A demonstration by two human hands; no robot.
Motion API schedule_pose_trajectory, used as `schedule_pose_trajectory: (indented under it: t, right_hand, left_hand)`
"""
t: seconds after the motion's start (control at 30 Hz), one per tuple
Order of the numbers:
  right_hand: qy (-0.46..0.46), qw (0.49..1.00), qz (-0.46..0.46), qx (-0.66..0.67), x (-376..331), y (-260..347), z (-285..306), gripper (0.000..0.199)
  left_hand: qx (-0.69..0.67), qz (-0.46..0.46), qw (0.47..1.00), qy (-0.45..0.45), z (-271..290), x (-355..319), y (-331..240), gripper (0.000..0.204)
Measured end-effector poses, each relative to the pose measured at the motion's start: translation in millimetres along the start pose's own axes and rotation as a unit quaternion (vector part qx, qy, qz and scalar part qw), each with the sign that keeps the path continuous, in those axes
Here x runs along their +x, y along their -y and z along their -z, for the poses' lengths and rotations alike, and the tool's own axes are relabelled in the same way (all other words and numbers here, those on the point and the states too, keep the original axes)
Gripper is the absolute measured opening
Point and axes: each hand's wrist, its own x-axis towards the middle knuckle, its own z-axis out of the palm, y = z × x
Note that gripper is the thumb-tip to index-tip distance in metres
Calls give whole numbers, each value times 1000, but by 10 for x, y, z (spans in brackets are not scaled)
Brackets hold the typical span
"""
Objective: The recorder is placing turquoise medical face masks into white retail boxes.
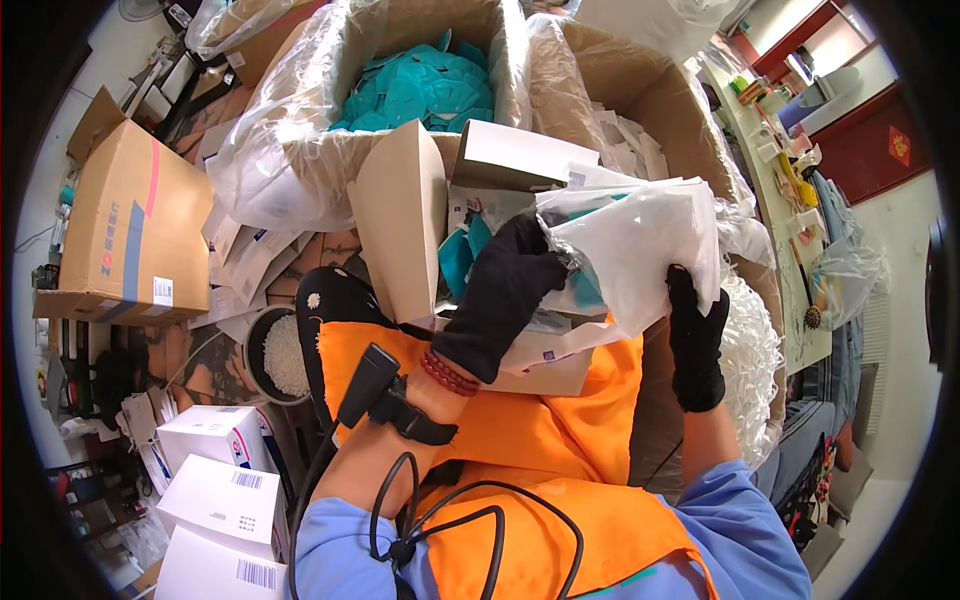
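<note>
Both of my hands wear black gloves. My left hand (pixel 508 283) is closed on the near-left edge of a white packet (pixel 640 245) with teal showing inside it. My right hand (pixel 697 340) grips the packet's right side from below, thumb in front. More white sheets or packets lie behind it, and I cannot tell how many layers are held. The packet is above an open carton (pixel 400 225) on my lap, which holds teal pieces (pixel 457 262) and white packets. My left hand hides part of the carton's inside.
A plastic-lined box of teal pieces (pixel 420 90) stands ahead, beside a lined box with white packets (pixel 630 140). To the left are a brown carton (pixel 140 220), a bucket of white pellets (pixel 285 355) and stacked white boxes (pixel 220 505). White shredded strips (pixel 750 350) lie right.
</note>
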Motion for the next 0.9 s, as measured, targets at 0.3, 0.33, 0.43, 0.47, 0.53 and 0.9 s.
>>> schedule_pose_trajectory:
  t: [0.3, 0.33, 0.43, 0.47, 0.53, 0.9]
  right_hand:
    - [0, 992, 89, -85, 15, -135, 158, 20]
    - [-54, 996, 70, -25, 73, -204, 210, 20]
    - [-94, 995, -43, 12, 142, -123, 348, 22]
    - [-93, 995, -44, 12, 159, -120, 363, 22]
    - [-78, 994, -47, 68, 230, -105, 373, 23]
    - [29, 941, -44, 335, 273, -564, 626, 49]
  left_hand:
    - [333, -66, 940, -17, 169, 13, 177, 21]
    - [333, -67, 940, -14, 192, 17, 118, 21]
    - [268, -29, 955, -120, 419, -12, -60, 20]
    - [269, -28, 955, -121, 413, -29, -87, 20]
    - [532, -137, 820, -160, 394, -59, -154, 15]
    - [485, -230, 832, -140, 268, -28, -187, 31]
